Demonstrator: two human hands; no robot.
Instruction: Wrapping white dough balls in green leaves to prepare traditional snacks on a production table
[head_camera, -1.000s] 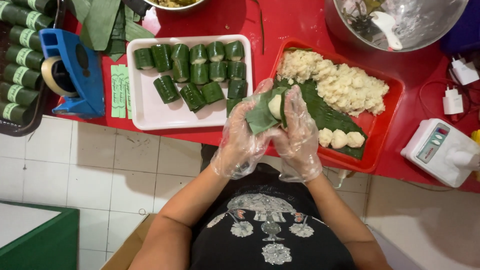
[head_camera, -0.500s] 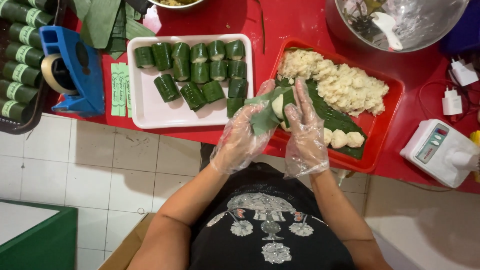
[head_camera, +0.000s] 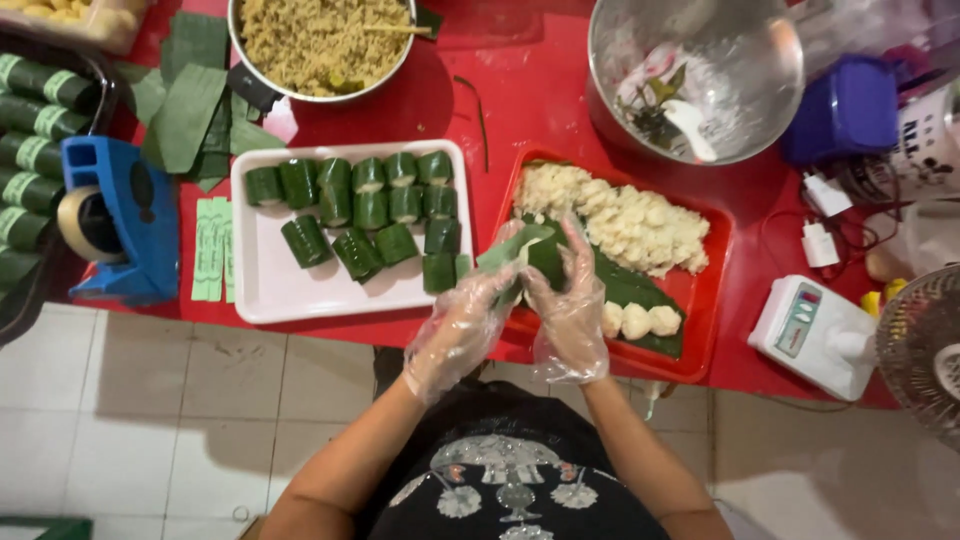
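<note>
Both my hands wear clear plastic gloves and meet over the near left corner of a red tray (head_camera: 712, 300). My left hand (head_camera: 462, 330) and my right hand (head_camera: 570, 310) are wrapped around one green banana-leaf roll (head_camera: 525, 252), folding the leaf over it. The red tray holds a heap of white sticky rice (head_camera: 620, 220), a banana leaf (head_camera: 630, 290) and three small white balls (head_camera: 637, 320). To the left, a white rectangular tray (head_camera: 270, 290) carries several finished leaf rolls (head_camera: 370, 210).
A bowl of yellowish filling (head_camera: 320, 40) and a large steel bowl (head_camera: 695, 75) sit at the back of the red table. Cut leaves (head_camera: 190, 110), a blue tape dispenser (head_camera: 115, 215), green paper strips (head_camera: 212, 250), a small white scale (head_camera: 815, 330) and a fan (head_camera: 925, 350) surround the trays.
The roll has been closed further: white rice showing in it a second ago is now covered by leaf. The view has shifted, showing more of the table's back.
</note>
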